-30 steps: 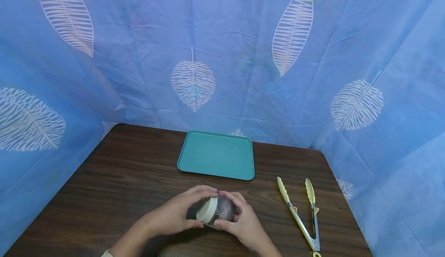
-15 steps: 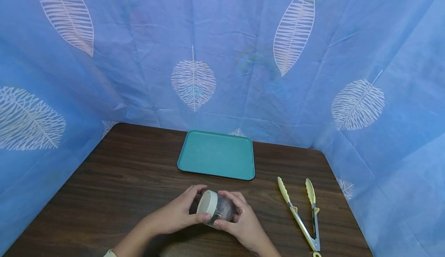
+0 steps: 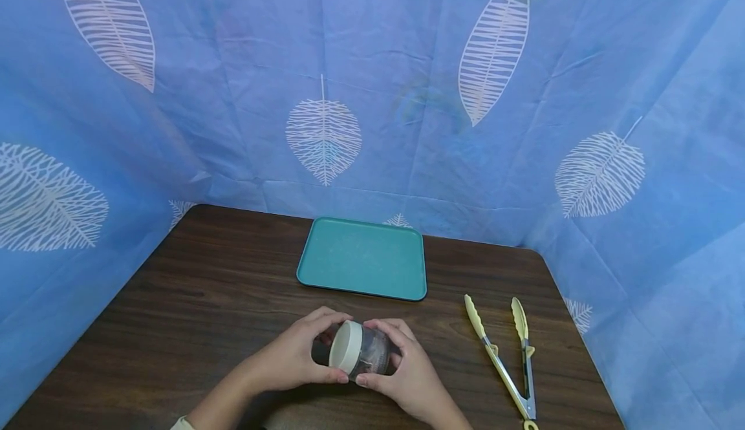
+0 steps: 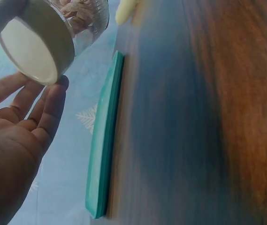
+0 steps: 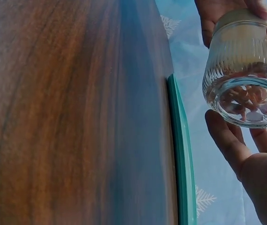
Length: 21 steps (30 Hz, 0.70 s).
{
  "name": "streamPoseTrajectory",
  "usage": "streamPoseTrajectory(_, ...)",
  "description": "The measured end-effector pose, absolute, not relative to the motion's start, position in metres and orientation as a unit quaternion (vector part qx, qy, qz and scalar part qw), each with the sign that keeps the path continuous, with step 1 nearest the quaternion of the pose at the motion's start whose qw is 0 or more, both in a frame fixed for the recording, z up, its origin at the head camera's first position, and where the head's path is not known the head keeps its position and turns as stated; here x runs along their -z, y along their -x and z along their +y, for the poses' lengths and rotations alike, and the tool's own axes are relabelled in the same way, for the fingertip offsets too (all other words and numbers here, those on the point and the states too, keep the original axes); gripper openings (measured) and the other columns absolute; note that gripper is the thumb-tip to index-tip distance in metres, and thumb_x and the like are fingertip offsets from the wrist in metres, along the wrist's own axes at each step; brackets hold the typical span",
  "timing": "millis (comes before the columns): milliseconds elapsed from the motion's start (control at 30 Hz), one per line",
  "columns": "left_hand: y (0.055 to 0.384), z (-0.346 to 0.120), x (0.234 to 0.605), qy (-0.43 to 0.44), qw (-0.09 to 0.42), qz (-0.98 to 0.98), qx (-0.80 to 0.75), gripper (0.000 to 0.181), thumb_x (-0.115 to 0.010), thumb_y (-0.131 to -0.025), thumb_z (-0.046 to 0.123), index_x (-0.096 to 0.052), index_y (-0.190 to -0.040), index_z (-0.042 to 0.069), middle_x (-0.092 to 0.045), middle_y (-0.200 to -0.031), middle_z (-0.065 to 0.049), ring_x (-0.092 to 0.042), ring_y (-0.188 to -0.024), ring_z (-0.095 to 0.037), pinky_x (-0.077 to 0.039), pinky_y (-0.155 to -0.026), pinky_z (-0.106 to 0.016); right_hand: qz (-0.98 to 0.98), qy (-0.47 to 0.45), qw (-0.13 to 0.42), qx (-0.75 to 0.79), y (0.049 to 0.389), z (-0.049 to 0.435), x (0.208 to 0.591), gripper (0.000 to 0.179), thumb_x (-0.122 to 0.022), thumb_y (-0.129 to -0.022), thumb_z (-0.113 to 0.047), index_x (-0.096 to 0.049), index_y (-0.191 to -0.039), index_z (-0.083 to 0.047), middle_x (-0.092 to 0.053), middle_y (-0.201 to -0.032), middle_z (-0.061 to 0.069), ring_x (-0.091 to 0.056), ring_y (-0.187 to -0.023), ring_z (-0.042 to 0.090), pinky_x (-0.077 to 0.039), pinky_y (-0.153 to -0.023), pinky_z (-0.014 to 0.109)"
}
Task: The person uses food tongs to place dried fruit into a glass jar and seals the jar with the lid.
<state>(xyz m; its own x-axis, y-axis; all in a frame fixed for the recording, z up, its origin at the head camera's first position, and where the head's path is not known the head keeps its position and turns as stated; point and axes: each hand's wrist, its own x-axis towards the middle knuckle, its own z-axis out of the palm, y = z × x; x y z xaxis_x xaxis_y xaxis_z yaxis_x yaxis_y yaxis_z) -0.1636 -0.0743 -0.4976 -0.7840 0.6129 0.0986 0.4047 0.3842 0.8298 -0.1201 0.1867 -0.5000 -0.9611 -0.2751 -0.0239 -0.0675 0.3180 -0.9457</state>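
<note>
A ribbed clear glass jar (image 3: 374, 351) with a cream lid (image 3: 346, 347) is held tilted above the near part of the table, its lid toward the left. Thumb and fingers of my left hand (image 3: 288, 357) grip the lid's rim from both sides; the left wrist view shows the fingertips at the edge of the lid (image 4: 41, 40). My right hand (image 3: 412, 375) holds the glass body around its base end. Through the bottom of the jar (image 5: 246, 101), the right wrist view shows small brownish-pink pieces inside; what they are is unclear.
Behind the hands, a teal tray (image 3: 363, 258) lies toward the far edge of the dark wood table (image 3: 192, 288). Tongs (image 3: 512, 378) with yellow tips lie spread on the right. A blue leaf-patterned cloth (image 3: 384, 61) hangs around the table.
My left thumb and fingers have shifted around the lid: the thumb came up onto its edge, then back down to the lower rim. My right hand stays nearly still on the jar.
</note>
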Motion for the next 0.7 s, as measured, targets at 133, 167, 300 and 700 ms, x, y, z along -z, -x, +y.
streamPoseTrajectory(133, 0.163, -0.073, 0.5, -0.304, 0.118, 0.826, -0.459, 0.085, -0.09, -0.086, 0.056, -0.056, -0.154, 0.017, -0.062, -0.135, 0.007, -0.063, -0.112, -0.008, -0.059, -0.096, -0.032, 0.807, 0.106, 0.095, 0.573, 0.119, 0.187, 0.5, 0.074, -0.095, -0.086, -0.028, -0.059, -0.15, -0.018, -0.05, -0.151, 0.009, -0.048, -0.142, 0.036, -0.062, -0.105, 0.043)
streamPoseTrajectory(167, 0.163, -0.073, 0.501, -0.302, 0.119, 0.826, -0.461, 0.085, -0.091, -0.086, 0.055, -0.056, -0.154, 0.017, -0.062, -0.134, 0.008, -0.062, -0.112, -0.008, -0.058, -0.096, -0.032, 0.805, 0.105, 0.096, 0.575, 0.119, 0.187, 0.5, 0.074, -0.095, -0.087, -0.027, -0.058, -0.15, -0.018, -0.05, -0.151, 0.009, -0.047, -0.142, 0.036, -0.062, -0.104, 0.043)
streamPoseTrajectory(300, 0.163, -0.074, 0.504, -0.298, 0.129, 0.817, -0.477, 0.09, -0.097, -0.082, 0.046, -0.051, -0.157, 0.027, -0.059, -0.138, 0.009, -0.06, -0.121, -0.012, -0.056, -0.102, -0.039, 0.789, 0.108, 0.095, 0.597, 0.119, 0.185, 0.5, 0.074, -0.094, -0.088, -0.02, -0.056, -0.152, -0.015, -0.049, -0.151, 0.008, -0.049, -0.14, 0.03, -0.062, -0.101, 0.036)
streamPoseTrajectory(700, 0.167, -0.069, 0.509, -0.282, 0.096, 0.781, -0.549, 0.087, -0.103, -0.076, 0.029, -0.057, -0.15, 0.023, -0.061, -0.138, -0.003, -0.059, -0.121, -0.012, -0.051, -0.101, -0.029, 0.723, 0.167, 0.098, 0.663, 0.121, 0.184, 0.503, 0.077, -0.079, -0.101, -0.012, -0.036, -0.165, -0.007, -0.041, -0.163, 0.026, -0.058, -0.137, 0.001, -0.055, -0.11, 0.025)
